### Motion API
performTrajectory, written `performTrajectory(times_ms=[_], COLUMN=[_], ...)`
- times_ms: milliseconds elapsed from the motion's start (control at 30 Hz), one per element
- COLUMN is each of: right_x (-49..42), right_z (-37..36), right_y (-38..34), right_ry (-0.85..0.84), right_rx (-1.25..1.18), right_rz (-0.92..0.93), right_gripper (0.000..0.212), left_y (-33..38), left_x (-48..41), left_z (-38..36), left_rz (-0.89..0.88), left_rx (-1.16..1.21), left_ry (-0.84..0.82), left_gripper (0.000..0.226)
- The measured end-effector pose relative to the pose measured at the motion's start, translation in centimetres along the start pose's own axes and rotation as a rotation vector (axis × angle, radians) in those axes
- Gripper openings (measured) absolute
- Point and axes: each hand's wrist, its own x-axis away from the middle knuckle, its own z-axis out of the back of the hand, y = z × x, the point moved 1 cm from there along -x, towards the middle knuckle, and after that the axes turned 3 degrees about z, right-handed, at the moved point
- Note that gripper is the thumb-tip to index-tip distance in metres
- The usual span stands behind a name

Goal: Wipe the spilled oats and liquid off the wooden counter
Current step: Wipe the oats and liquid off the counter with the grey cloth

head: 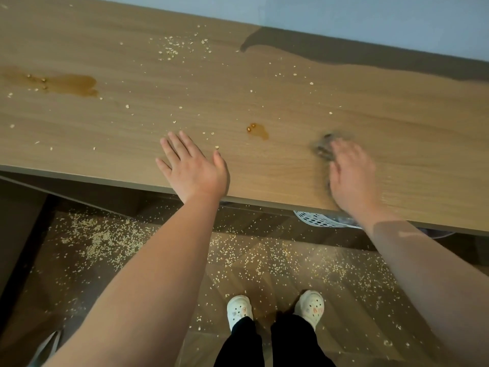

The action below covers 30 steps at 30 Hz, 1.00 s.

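Left hand (194, 168) lies flat on wooden counter (264, 88) near front edge, fingers straight & spread, holding nothing. Right hand (352, 173) is motion-blurred, palm down over a dark smeared thing (321, 148), poss. a cloth; can't tell its grip. Oats (170, 49) scattered twd back; brown liquid (74, 84) far left, small puddle (258, 131) btwn hands.

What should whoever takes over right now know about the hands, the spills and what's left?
Left hand: open, flat on the counter near its front edge.
Right hand: blurred, on a dark cloth; grip unclear.
Unwiped: small puddle between the hands, large puddle far left, scattered oats toward the back.
Done: counter right of the cloth looks mostly clean.
Oats also cover the floor.
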Motion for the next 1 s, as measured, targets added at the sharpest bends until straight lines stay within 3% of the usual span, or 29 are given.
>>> performTrajectory(times_ms=[67, 133, 167, 233, 300, 367, 433, 533, 567, 600, 700, 767, 900, 967, 1000], right_x=[-0.8, -1.4, -1.5, -0.7, 0.2, 0.2, -0.3, -1.3, -1.1, -0.8, 0.3, -0.7, -4.5, -4.8, -4.5], right_z=[-0.4, -1.1, -1.3, -2.0, -1.3, -0.2, -0.1, -0.9, -0.9, -1.1, -0.6, 0.2, 0.4, 0.1, 0.2], right_y=[0.0, -3.4, -5.3, -7.4, -6.2, -2.5, 0.1, -2.6, -4.2, -5.1, -2.6, 1.4, 4.9, 3.5, 3.3], right_ry=[0.134, 0.156, 0.138, 0.055, -0.073, -0.138, -0.048, 0.100, 0.099, 0.082, -0.102, -0.133, 0.078, 0.090, 0.075], right_rx=[-0.009, -0.020, -0.019, 0.047, 0.060, 0.045, 0.035, -0.035, -0.043, -0.030, 0.040, 0.058, -0.018, -0.025, -0.018], right_rz=[-0.377, -0.535, -0.481, -0.187, 0.135, 0.321, 0.160, -0.377, -0.404, -0.303, 0.240, 0.339, -0.208, -0.295, -0.229], right_gripper=[0.050, 0.053, 0.053, 0.053, 0.054, 0.054, 0.052, 0.051, 0.052, 0.052, 0.053, 0.051, 0.051, 0.052, 0.053], left_y=[-0.1, 0.0, 0.0, 0.0, 0.0, 0.1, 0.2, 0.2, 0.1, 0.2, 1.4, 3.2, 7.8, 9.2, 9.5], left_x=[0.0, -0.1, -0.1, 0.0, 0.0, 0.0, 0.1, 0.4, 0.5, 0.5, 1.3, 2.3, 4.8, 5.8, 6.1], left_z=[0.0, 0.0, 0.0, 0.0, -0.1, 0.0, 0.1, 0.5, 0.7, 0.9, 1.4, 1.4, 0.8, 0.0, -0.4], left_rz=[0.002, 0.003, 0.003, 0.002, 0.003, 0.005, 0.007, 0.028, 0.030, 0.022, -0.054, -0.105, -0.177, -0.172, -0.160], left_rx=[-0.005, -0.001, 0.000, 0.003, 0.005, 0.010, 0.007, -0.015, -0.024, -0.035, -0.063, -0.040, 0.008, 0.031, 0.034], left_ry=[-0.001, 0.003, 0.006, 0.002, 0.006, -0.003, -0.016, -0.029, -0.022, -0.008, 0.021, 0.015, -0.011, -0.051, -0.076], left_gripper=[0.078, 0.078, 0.078, 0.078, 0.078, 0.078, 0.079, 0.080, 0.080, 0.079, 0.077, 0.077, 0.078, 0.078, 0.077])
